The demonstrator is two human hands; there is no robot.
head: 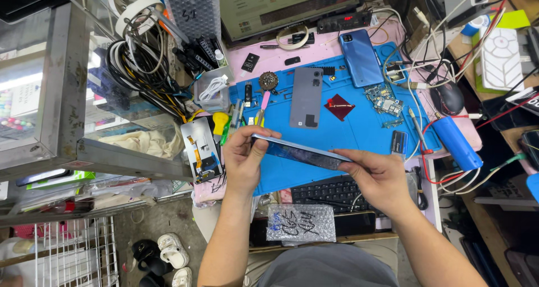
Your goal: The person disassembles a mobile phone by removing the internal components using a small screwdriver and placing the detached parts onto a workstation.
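both hands hold one thin, silvery-blue smartphone (301, 152) edge-on above the front part of the blue rubber repair mat (359, 135), which lies on the pink-topped worktop (269, 54). the left hand (242, 161) is clenched around the phone's left end, thumb on the upper edge and fingers curled beneath. the right hand (382, 177) pinches the right end between thumb and fingertips. the phone is tilted, its left end a little higher than its right, and it is lifted clear of the mat.

on the mat behind it lies a grey rectangular phone back cover (306, 98), flat, with a small dark red square film (339, 107) just to its right. further back a blue smartphone (360, 57) rests camera side up, partly on the mat's rear edge. a bare green circuit board (384, 99) sits near the mat's right side, and a blue cylindrical tool (456, 143) lies off the right edge with a red wire beside it. left of the mat, an opened phone frame with an orange flex cable (202, 150) lies near the left wrist. a black keyboard (328, 193) sits under the hands, and a bubble-wrap pouch (300, 222) lies at the worktop's front edge
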